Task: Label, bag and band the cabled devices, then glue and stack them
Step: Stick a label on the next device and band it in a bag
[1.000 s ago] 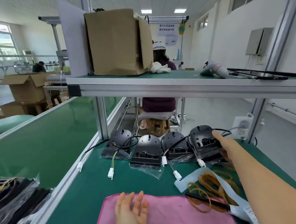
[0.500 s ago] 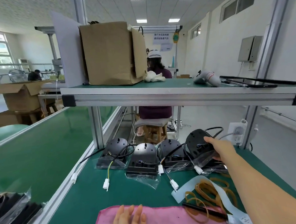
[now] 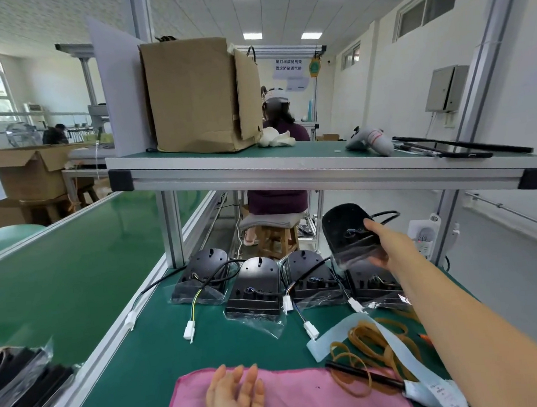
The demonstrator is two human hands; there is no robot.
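In clear bags (image 3: 269, 321) on the green surface (image 3: 150, 354): a row of black devices (image 3: 257, 283), rounded ends pointing away, cables (image 3: 195, 300) trailing nearer. On the shelf (image 3: 290, 167) above, a cardboard box (image 3: 193, 97), contents unseen.

Above the row's right end, the lifted device (image 3: 348, 229): rounded end up, long axis near vertical, leaning slightly left, clear film round its lower part. Gripped at the lower right edge by the right hand (image 3: 391, 245), thumb on the face, fingers curled beneath.

Left hand (image 3: 235, 399) flat on the pink cloth (image 3: 306, 394), fingers loosely spread.
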